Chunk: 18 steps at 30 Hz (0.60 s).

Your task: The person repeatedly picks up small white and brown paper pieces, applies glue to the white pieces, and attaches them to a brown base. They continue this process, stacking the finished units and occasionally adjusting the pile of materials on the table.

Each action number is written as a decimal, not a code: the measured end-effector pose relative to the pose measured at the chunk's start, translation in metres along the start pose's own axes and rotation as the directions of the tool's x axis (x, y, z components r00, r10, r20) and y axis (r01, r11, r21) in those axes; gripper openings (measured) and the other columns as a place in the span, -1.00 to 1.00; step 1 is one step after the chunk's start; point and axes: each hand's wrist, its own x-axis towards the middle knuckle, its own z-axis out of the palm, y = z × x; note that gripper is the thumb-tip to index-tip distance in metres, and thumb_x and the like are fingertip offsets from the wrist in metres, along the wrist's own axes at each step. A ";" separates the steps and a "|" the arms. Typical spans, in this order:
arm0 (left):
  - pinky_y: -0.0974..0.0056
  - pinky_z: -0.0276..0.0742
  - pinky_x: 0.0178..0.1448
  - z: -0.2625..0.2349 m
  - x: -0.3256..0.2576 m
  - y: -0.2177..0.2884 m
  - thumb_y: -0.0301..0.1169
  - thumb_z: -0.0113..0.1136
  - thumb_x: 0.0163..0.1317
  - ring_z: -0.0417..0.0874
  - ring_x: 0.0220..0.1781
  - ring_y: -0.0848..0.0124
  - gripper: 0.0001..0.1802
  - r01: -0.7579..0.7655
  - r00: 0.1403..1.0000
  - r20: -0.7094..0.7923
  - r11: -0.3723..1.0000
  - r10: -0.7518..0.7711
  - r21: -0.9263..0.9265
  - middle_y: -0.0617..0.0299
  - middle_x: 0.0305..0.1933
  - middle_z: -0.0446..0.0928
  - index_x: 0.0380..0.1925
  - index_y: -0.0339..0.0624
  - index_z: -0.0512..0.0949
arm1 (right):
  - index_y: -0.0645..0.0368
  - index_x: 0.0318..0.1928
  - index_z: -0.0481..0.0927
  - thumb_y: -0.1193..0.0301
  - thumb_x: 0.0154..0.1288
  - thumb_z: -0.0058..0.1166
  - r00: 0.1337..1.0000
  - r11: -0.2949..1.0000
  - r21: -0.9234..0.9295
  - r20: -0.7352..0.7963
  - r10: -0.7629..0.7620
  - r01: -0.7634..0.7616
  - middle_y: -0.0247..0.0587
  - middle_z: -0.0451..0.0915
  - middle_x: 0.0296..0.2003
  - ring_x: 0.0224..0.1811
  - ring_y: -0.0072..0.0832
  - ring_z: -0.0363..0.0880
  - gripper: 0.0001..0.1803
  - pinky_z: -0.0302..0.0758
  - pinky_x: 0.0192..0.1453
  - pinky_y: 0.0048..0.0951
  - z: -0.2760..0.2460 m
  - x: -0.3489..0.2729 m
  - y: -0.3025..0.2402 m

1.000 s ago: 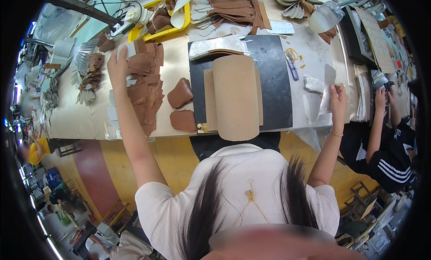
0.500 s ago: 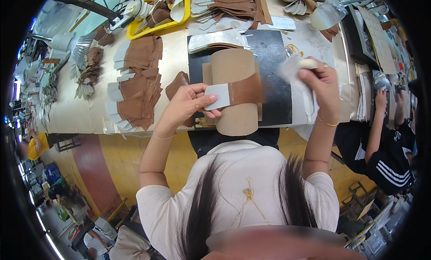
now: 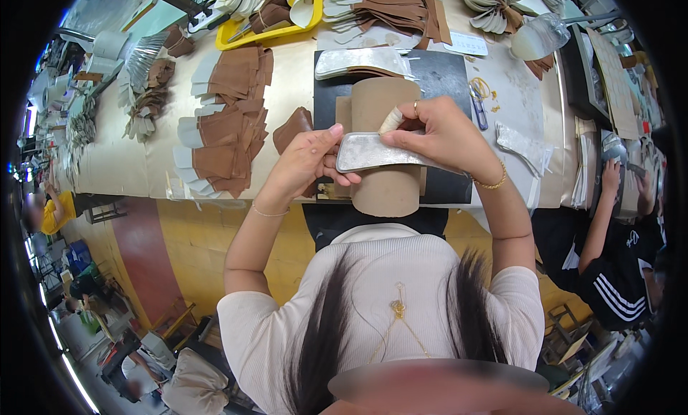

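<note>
Over the curved tan block (image 3: 387, 196), the half-cupped left hand (image 3: 301, 160) holds the silvery strip (image 3: 369, 154); the right hand (image 3: 446, 134) curls over it, grip unclear; uneven pressure could skew it.

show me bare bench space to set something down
Roomiest: the tan tabletop left of the fanned brown pieces, below the loose bundles. Another: between those pieces and the black board, below the yellow tray. The board's upper right, beside the scissors, is bare. Crowded: the middle, where the left hand and right hand meet at a silvery plate, and around that tray.
</note>
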 end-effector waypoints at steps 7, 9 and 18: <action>0.35 0.70 -0.39 0.001 -0.001 0.002 -0.15 -0.17 0.47 0.71 -0.42 0.22 -0.49 -0.006 1.000 -0.023 1.000 0.007 0.023 -0.08 -0.30 0.60 -0.13 -0.53 0.46 | 0.33 -0.36 0.65 0.37 0.10 0.26 0.998 0.987 -0.147 -0.020 -0.063 0.059 -0.05 0.62 -0.57 -0.58 -0.48 0.57 -0.77 0.47 -0.42 -0.49 0.004 0.004 -0.001; 0.37 0.70 -0.39 0.000 -0.001 0.002 -0.17 -0.15 0.46 0.72 -0.42 0.23 -0.51 -0.007 1.000 -0.018 1.000 0.008 0.023 -0.06 -0.30 0.60 -0.14 -0.52 0.47 | 0.33 -0.36 0.64 0.37 0.10 0.25 0.998 0.989 -0.130 -0.017 -0.068 0.066 -0.05 0.62 -0.57 -0.57 -0.46 0.58 -0.77 0.47 -0.42 -0.49 0.004 0.004 -0.001; 0.45 0.68 -0.43 -0.002 0.002 -0.002 -0.46 0.24 0.23 0.71 -0.47 0.34 -0.81 -0.015 0.998 -0.057 1.000 0.016 0.021 0.08 -0.36 0.61 -0.26 -0.38 0.53 | 0.30 -0.31 0.62 0.33 0.06 0.26 0.999 0.995 -0.096 0.022 -0.037 0.039 -0.05 0.61 -0.55 -0.54 -0.30 0.57 -0.73 0.46 -0.40 -0.40 0.002 0.004 -0.001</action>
